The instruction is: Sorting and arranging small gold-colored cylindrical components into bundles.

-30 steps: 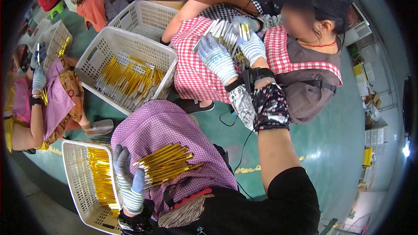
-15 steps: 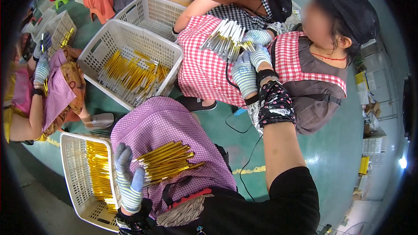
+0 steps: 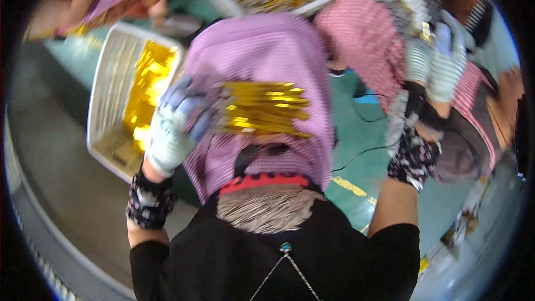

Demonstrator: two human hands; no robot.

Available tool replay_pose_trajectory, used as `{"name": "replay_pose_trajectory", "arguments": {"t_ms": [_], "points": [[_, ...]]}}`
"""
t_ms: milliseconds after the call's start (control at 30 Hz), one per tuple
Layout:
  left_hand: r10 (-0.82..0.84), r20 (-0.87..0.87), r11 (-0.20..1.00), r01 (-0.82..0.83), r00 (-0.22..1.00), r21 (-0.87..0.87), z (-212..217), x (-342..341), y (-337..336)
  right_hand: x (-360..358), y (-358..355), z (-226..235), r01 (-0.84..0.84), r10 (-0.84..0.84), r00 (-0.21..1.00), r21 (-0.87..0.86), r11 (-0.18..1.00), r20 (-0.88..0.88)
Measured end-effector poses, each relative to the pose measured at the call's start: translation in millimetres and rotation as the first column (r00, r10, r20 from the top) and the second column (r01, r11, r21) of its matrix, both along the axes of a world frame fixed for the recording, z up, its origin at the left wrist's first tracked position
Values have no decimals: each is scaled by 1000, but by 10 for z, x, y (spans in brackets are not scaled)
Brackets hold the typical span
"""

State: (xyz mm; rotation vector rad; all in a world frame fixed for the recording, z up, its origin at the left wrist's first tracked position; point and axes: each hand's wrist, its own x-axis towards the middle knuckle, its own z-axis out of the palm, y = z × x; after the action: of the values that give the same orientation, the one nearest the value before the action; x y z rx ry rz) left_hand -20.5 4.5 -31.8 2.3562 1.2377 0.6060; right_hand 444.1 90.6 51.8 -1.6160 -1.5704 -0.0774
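One gold rod bundle lies crosswise, tips rightward.

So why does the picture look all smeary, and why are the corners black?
Head view: the whole frame is smeared by motion, so the left hand, the bundle of gold sticks and the white basket have soft edges; the right hand is blurriest, near the top. The gold glares bright yellow. The black corners and bent edges come from the round fisheye lens.
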Motion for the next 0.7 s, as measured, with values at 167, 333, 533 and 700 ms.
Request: {"name": "replay_pose_trajectory", "arguments": {"t_ms": [167, 333, 533, 700], "points": [[-154, -115, 976, 133, 981, -174, 21, -103, -256, -860, -258, -345, -438, 429, 899, -245, 865, -92], [-178, -260, 982, 153, 949, -113, -298, -117, -485, -1614, -584, -749, -675, 663, 729, -347, 652, -171], [-190, -266, 975, 149, 945, -165, -328, -48, -300, -1913, -660, -879, -741, 744, 642, -399, 540, -186], [-161, -271, 987, 162, 949, -19, -237, -165, -358, -2088, -716, -914, -800, 785, 562, -415, 434, -262]]}}
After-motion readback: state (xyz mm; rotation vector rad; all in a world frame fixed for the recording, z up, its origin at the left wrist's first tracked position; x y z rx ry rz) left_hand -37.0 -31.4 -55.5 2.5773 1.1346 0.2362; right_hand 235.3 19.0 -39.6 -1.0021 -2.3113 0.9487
